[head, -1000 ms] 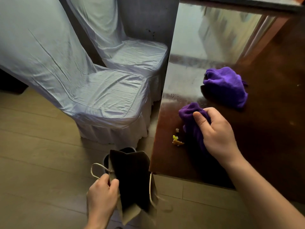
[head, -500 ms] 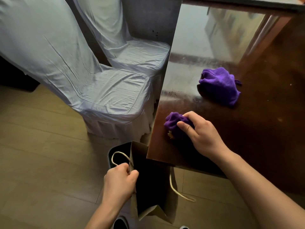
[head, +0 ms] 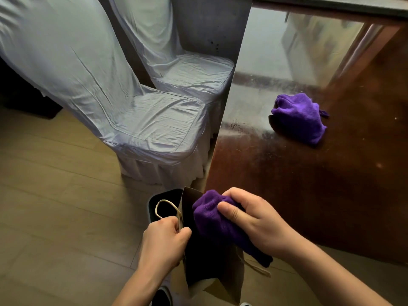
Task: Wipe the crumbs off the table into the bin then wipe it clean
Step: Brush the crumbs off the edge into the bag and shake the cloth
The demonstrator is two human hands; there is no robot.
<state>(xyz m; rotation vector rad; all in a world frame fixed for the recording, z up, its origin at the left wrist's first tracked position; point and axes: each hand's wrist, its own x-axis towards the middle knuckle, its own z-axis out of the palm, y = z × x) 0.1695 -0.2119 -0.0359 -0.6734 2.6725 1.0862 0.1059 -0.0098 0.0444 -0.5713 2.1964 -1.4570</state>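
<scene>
My right hand [head: 256, 219] grips a purple cloth [head: 212, 217] at the near left corner of the dark glossy table [head: 309, 184]; the cloth hangs past the table edge over the open mouth of a brown paper bag [head: 223, 286]. My left hand [head: 163, 241] holds the bag's rim and rope handle against the table corner. No crumbs show on the table near the cloth. A dark bin [head: 163, 202] stands on the floor just behind the bag.
A second purple cloth [head: 300, 117] lies crumpled farther back on the table. Two chairs in white covers, near [head: 154, 127] and far [head: 194, 71], stand left of the table. Wooden floor [head: 55, 195] stretches to the left.
My right hand has swept the cloth toward me along the table to its corner, over the crumbs, which are out of sight now. My left hand has brought the bag up under the edge.
</scene>
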